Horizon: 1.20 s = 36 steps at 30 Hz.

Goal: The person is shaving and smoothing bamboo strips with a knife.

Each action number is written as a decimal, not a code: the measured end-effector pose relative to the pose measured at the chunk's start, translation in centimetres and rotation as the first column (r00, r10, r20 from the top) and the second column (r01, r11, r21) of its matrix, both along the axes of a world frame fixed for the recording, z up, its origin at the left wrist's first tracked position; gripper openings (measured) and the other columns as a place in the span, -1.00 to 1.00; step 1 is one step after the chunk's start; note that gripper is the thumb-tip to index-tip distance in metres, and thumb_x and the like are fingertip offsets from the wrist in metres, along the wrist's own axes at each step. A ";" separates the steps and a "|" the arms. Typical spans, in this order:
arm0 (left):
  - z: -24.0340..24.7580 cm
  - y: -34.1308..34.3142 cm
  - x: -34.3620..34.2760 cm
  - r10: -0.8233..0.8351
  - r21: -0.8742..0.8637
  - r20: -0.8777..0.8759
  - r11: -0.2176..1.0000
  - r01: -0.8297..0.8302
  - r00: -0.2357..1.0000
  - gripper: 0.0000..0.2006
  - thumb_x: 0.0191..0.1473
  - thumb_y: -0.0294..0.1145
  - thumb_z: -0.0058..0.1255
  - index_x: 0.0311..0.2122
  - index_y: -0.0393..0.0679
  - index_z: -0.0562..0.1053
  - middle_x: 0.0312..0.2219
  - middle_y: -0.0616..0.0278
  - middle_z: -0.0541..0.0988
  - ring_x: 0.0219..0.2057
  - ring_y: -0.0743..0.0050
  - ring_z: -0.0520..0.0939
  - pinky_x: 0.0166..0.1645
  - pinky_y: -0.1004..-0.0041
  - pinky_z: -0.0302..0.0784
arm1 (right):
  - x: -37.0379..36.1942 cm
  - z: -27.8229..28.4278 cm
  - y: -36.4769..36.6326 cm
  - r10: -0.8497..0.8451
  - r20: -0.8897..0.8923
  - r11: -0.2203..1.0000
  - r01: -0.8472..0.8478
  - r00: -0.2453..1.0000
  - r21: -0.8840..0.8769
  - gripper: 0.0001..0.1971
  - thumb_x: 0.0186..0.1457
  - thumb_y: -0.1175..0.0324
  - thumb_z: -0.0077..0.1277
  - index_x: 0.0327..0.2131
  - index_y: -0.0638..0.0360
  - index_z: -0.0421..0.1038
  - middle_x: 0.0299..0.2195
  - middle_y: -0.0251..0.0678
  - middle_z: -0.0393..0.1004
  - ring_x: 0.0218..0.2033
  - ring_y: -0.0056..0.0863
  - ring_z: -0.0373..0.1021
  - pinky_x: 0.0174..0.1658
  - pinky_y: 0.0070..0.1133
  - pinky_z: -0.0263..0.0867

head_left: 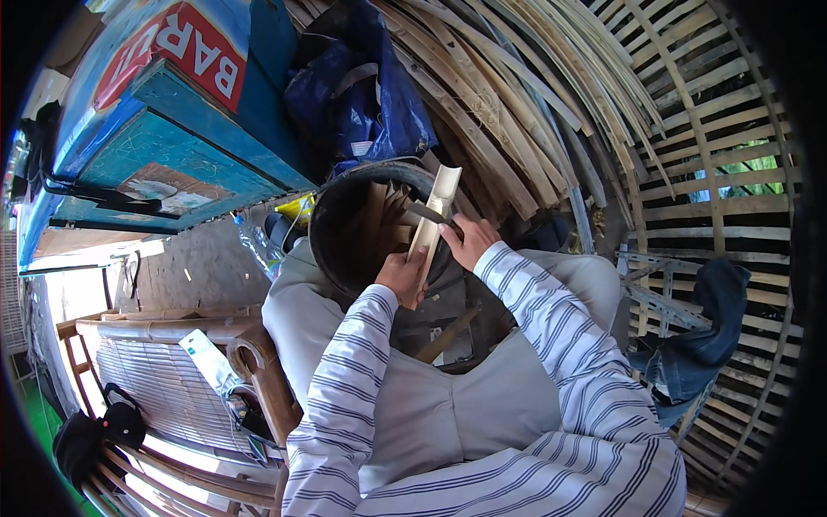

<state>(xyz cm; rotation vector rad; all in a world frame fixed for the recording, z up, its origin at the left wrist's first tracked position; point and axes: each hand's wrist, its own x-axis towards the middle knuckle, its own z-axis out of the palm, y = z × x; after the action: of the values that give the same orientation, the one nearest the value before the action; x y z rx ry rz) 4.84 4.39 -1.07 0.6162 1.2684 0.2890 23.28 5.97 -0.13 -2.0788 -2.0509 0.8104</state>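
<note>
A split length of pale bamboo (444,187), hollow like a trough, stands slanted between my knees. My left hand (401,276) is closed round its lower end. In my right hand (473,242) is a knife, its handle wrapped by the fingers. The knife's blade (423,211) lies across the bamboo about midway and seems to touch it. Just behind and below both hands sits a dark round bucket (320,246) with several bamboo pieces (379,211) inside. My forearms partly cover the space under the bucket.
Long bamboo strips (491,112) are piled beyond the bucket, beside a blue plastic bag (353,103). A blue box (215,138) stands at upper left, a plastic bottle (254,246) by my left knee. A bamboo bench (164,332) is at left; dark cloth (711,336) hangs at right.
</note>
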 end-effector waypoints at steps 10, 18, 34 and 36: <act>-0.5 0.1 -1.0 0.105 -0.207 0.194 0.976 -0.064 0.975 -0.59 0.20 0.00 -0.17 -0.46 -0.17 0.35 -0.76 0.26 0.35 -0.83 0.46 0.33 -0.72 0.48 0.26 | -1.0 2.5 -1.8 0.089 -0.047 0.994 -0.086 0.995 0.065 -0.57 0.14 -0.07 -0.18 -0.25 0.13 0.37 -0.53 -0.01 0.49 -0.41 0.10 0.41 -0.26 -0.17 0.34; -0.4 0.4 -1.5 0.139 -0.262 0.253 0.962 -0.070 0.957 -0.58 0.18 0.02 -0.15 -0.48 -0.16 0.33 -0.77 0.29 0.33 -0.85 0.51 0.28 -0.75 0.52 0.23 | -0.9 3.0 -1.2 0.075 0.057 0.987 -0.066 0.996 -0.149 -0.50 0.11 -0.14 -0.18 -0.18 0.11 0.40 -0.38 0.15 0.47 -0.21 0.07 0.39 -0.06 -0.19 0.29; 0.2 0.5 -1.2 0.157 -0.271 0.262 0.959 -0.084 0.952 -0.58 0.18 0.04 -0.15 -0.44 -0.17 0.30 -0.78 0.32 0.28 -0.87 0.56 0.23 -0.77 0.55 0.17 | 1.7 1.6 0.4 -0.115 0.144 0.993 0.116 0.983 -0.001 -0.55 0.15 -0.12 -0.23 -0.22 0.07 0.36 -0.37 0.08 0.48 -0.31 0.06 0.43 -0.19 -0.16 0.34; -0.6 0.8 -1.0 0.190 -0.281 0.272 0.953 -0.111 0.943 -0.58 0.18 0.04 -0.15 -0.44 -0.16 0.30 -0.78 0.31 0.29 -0.87 0.57 0.24 -0.77 0.57 0.16 | 0.7 0.1 0.0 -0.109 0.125 0.992 0.101 0.986 0.071 -0.55 0.15 -0.11 -0.22 -0.20 0.07 0.37 -0.39 0.04 0.49 -0.33 0.06 0.43 -0.20 -0.17 0.36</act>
<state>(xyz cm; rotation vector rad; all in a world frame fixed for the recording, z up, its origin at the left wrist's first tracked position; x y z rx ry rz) 3.85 5.18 -1.67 0.2360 1.0408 0.3223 24.00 6.01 0.02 -2.2353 -1.9796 0.6007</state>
